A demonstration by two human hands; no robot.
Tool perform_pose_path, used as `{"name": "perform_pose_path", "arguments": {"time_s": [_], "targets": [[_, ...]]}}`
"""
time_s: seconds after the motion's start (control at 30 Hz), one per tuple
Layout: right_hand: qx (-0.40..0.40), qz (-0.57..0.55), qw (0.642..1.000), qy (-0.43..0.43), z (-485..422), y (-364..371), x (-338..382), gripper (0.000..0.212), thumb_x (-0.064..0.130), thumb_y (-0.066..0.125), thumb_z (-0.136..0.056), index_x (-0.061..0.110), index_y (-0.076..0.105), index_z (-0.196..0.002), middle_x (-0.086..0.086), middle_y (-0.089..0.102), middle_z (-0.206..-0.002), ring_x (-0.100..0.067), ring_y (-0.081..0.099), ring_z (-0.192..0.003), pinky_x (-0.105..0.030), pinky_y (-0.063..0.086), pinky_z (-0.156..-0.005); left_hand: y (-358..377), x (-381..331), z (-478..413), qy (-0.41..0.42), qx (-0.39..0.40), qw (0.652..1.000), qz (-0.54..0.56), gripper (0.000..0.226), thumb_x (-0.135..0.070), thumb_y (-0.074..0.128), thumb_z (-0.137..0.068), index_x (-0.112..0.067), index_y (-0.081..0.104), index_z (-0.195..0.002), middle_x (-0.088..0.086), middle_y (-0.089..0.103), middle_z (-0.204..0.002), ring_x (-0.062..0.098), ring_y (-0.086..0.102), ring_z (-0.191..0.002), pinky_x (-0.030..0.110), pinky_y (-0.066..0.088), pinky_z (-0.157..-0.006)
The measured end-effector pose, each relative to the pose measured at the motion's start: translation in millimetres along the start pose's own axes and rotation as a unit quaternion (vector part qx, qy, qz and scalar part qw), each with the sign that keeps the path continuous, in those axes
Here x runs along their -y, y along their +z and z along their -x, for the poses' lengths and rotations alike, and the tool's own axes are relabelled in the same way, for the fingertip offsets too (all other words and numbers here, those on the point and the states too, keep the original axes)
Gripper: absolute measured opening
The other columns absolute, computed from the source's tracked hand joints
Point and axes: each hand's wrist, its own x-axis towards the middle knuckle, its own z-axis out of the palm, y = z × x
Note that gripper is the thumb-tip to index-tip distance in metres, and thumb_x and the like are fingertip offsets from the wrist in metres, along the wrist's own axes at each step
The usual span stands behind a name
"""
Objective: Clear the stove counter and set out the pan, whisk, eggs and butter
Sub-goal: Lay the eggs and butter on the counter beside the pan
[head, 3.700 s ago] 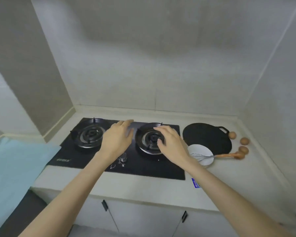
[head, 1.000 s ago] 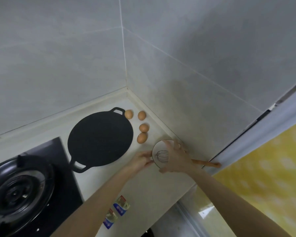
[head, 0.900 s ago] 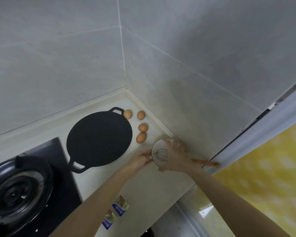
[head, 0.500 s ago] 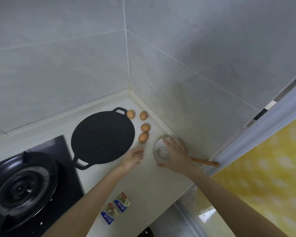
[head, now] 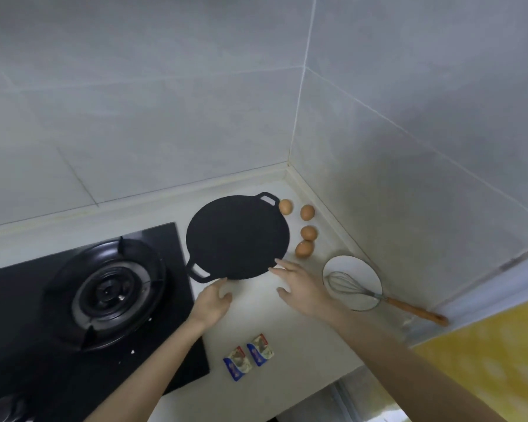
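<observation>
A flat black pan (head: 237,236) with two loop handles lies on the pale counter (head: 287,336), right of the stove. Several brown eggs (head: 308,233) sit in a curved row behind and beside its right rim. A wire whisk (head: 352,288) with a wooden handle rests across a white bowl (head: 355,269) near the right wall. Two small butter packets (head: 249,357) lie near the front edge. My left hand (head: 212,303) hovers just below the pan's near handle, fingers curled and empty. My right hand (head: 299,284) is spread open beside the pan's near rim, empty.
A black gas stove (head: 73,300) with a round burner fills the left side. Tiled walls meet in a corner right behind the eggs. A yellow patterned surface (head: 482,354) lies beyond the counter's right end.
Both hands have come away from the bowl with the whisk and moved left toward the pan's near edge. The bowl, whisk and eggs stay where they were.
</observation>
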Motion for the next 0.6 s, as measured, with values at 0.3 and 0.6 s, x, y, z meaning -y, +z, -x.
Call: {"name": "perform_pose_path", "arguments": {"time_s": [0.3, 0.6], "targets": [[0.136, 0.084, 0.985, -0.066, -53, 35, 6, 0.055, 0.019, 0.038, -0.101, 0.031, 0.021, -0.151, 0.004, 0.006, -0.161, -0.027, 0.003, -0.148, -0.035, 0.016, -0.119, 4, 21, -7, -0.092, 0.019, 0.981, 0.173, 0.054, -0.020, 0.049, -0.097, -0.017, 0.027, -0.146, -0.002, 0.034, -0.148, 0.020, 0.042, -0.131, 0.025, 0.036, -0.102], [0.167, 0.098, 0.976, -0.096, -81, 53, -8, 0.056, 0.020, 0.030, -0.103, 0.033, 0.008, -0.153, 0.007, -0.003, -0.161, -0.034, -0.008, -0.147, -0.040, 0.021, -0.116, 13, 18, -30, -0.137, -0.026, 0.961, 0.239, 0.075, -0.032, 0.055, -0.092, -0.017, 0.012, -0.152, 0.000, 0.008, -0.159, 0.020, 0.014, -0.146, 0.040, 0.020, -0.118]]}}
